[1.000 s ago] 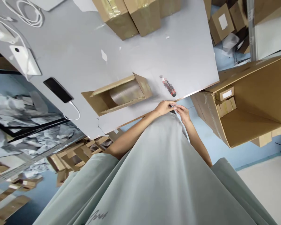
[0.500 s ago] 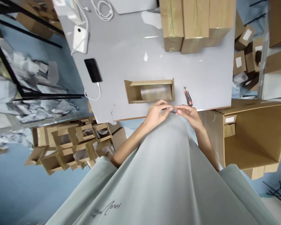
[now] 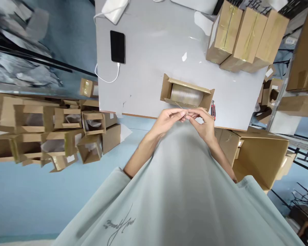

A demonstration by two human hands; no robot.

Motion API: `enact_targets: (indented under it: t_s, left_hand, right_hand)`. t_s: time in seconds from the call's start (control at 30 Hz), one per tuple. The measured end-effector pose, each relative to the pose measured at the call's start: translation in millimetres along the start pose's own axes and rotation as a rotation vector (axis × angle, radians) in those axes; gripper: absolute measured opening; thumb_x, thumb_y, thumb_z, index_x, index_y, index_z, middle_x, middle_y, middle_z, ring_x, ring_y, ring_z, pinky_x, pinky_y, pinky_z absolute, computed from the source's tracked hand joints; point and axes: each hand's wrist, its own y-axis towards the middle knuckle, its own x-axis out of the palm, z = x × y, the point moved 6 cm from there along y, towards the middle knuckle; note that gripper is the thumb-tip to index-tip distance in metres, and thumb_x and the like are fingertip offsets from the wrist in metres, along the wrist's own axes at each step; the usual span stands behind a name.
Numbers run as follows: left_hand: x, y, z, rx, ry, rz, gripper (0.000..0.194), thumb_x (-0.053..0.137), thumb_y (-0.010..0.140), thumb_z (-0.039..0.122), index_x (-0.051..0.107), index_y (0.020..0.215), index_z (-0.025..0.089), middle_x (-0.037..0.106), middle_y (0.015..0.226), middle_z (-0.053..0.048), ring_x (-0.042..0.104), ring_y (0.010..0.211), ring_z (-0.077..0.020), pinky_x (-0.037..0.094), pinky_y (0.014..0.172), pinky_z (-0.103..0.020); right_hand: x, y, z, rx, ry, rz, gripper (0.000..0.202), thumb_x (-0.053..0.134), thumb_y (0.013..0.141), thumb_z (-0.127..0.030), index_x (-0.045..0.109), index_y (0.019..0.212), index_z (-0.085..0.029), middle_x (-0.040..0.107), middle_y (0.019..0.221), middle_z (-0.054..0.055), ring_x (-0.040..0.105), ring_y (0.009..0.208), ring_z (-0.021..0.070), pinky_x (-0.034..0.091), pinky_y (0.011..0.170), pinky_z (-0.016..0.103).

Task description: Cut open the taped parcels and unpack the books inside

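My left hand (image 3: pixel 166 120) and my right hand (image 3: pixel 202 123) meet at the fingertips in front of my shirt, near the table's front edge. Both pinch something small between them; a thin sliver sticks out toward the box, but its kind is too small to make out. Just beyond my fingers lies a narrow cardboard box (image 3: pixel 165 89), flaps raised. Inside it is a pale, shiny rounded object (image 3: pixel 186 95). A red and black box cutter (image 3: pixel 213 111) rests to the right of the box, partly behind my right hand.
Three taped cartons (image 3: pixel 242 37) stand at the table's back right. A black phone (image 3: pixel 117 46) on a white cable and a white device (image 3: pixel 115 10) lie at left. A large open carton (image 3: pixel 259 157) is at lower right; several open boxes (image 3: pixel 59 126) are stacked left.
The camera view has turned and shifted, so the table appears rotated. My hands have drawn closer together, fingertips still pinched. The narrow box and cutter appear to stay on the table.
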Motion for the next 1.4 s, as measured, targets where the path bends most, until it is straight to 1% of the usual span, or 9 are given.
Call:
enact_targets:
  t_s: [0.2, 0.3, 0.47, 0.67, 0.9, 1.07, 1.17, 1.27, 1.4]
  left_hand:
    - [-21.4, -3, 2, -0.069, -0.015, -0.064, 0.054, 0.103, 0.074, 0.069, 0.092, 0.092, 0.02, 0.08, 0.081, -0.007, 0.063, 0.07, -0.0159, 0.053, 0.07, -0.033]
    - [-28.2, -6, 8, -0.073, 0.095, -0.128, 0.049, 0.1, 0.078, 0.069, 0.092, 0.087, 0.021, 0.084, 0.089, -0.009, 0.064, 0.073, -0.0172, 0.05, 0.067, -0.031]
    - [-34.9, -14, 18, -0.047, 0.174, -0.162, 0.06, 0.086, 0.092, 0.079, 0.093, 0.099, 0.02, 0.085, 0.091, -0.009, 0.072, 0.083, -0.0205, 0.061, 0.084, -0.036]
    - [-25.8, -16, 23, -0.045, -0.014, -0.18, 0.062, 0.095, 0.089, 0.07, 0.09, 0.125, 0.02, 0.088, 0.125, -0.014, 0.082, 0.124, -0.0337, 0.064, 0.115, -0.05]
    - [-44.2, -1, 11, -0.051, -0.161, 0.009, 0.054, 0.106, 0.079, 0.058, 0.091, 0.112, 0.018, 0.09, 0.109, -0.015, 0.088, 0.109, -0.0337, 0.071, 0.102, -0.047]
    - [-63.8, -4, 16, -0.039, -0.223, -0.003, 0.049, 0.102, 0.086, 0.049, 0.089, 0.123, 0.019, 0.087, 0.134, -0.018, 0.087, 0.118, -0.0334, 0.069, 0.112, -0.049]
    - [-73.0, -12, 18, -0.03, -0.253, -0.022, 0.05, 0.1, 0.085, 0.042, 0.088, 0.129, 0.022, 0.086, 0.137, -0.017, 0.084, 0.127, -0.0353, 0.067, 0.116, -0.051]
    - [-82.2, -22, 11, 0.008, -0.263, 0.016, 0.047, 0.099, 0.084, 0.042, 0.088, 0.125, 0.021, 0.089, 0.124, -0.015, 0.086, 0.118, -0.0328, 0.068, 0.11, -0.047]
    - [-106.0, -42, -10, 0.093, -0.262, 0.285, 0.036, 0.1, 0.075, 0.041, 0.085, 0.095, 0.016, 0.087, 0.096, -0.01, 0.084, 0.093, -0.0263, 0.068, 0.083, -0.034]
  right_hand:
    - [17, 8, -21, -0.129, -0.08, -0.14, 0.018, 0.084, 0.109, -0.046, 0.085, 0.121, -0.033, 0.079, 0.1, 0.001, 0.076, 0.087, 0.0184, 0.069, 0.084, 0.035]
    - [23, 11, -26, -0.167, -0.143, -0.183, 0.019, 0.081, 0.111, -0.049, 0.086, 0.12, -0.033, 0.077, 0.1, 0.001, 0.075, 0.086, 0.0181, 0.068, 0.083, 0.035]
    - [26, 15, -30, -0.23, -0.26, -0.125, 0.019, 0.074, 0.116, -0.045, 0.088, 0.115, -0.032, 0.074, 0.106, 0.003, 0.075, 0.091, 0.0193, 0.065, 0.084, 0.036]
    - [32, 16, -23, -0.209, -0.404, -0.027, 0.016, 0.077, 0.113, -0.04, 0.088, 0.106, -0.031, 0.066, 0.094, 0.002, 0.067, 0.084, 0.0201, 0.06, 0.08, 0.038]
    - [38, 18, -30, -0.182, -0.381, -0.099, 0.024, 0.076, 0.113, -0.048, 0.085, 0.132, -0.037, 0.076, 0.11, 0.005, 0.074, 0.096, 0.0248, 0.065, 0.092, 0.042]
    - [45, 19, -39, -0.227, -0.356, -0.076, 0.028, 0.067, 0.118, -0.047, 0.081, 0.138, -0.035, 0.08, 0.124, 0.009, 0.08, 0.111, 0.0271, 0.069, 0.101, 0.045]
    - [62, 24, -43, -0.26, -0.342, -0.117, 0.033, 0.06, 0.12, -0.045, 0.078, 0.146, -0.033, 0.079, 0.139, 0.013, 0.078, 0.13, 0.0297, 0.068, 0.113, 0.049]
    - [92, 32, -47, -0.292, -0.307, -0.239, 0.042, 0.055, 0.121, -0.046, 0.071, 0.157, -0.03, 0.073, 0.157, 0.016, 0.071, 0.147, 0.0317, 0.062, 0.124, 0.053]
    - [154, 37, -48, -0.362, -0.281, -0.52, 0.046, 0.053, 0.121, -0.051, 0.071, 0.158, -0.03, 0.071, 0.163, 0.015, 0.063, 0.159, 0.0337, 0.053, 0.133, 0.056]
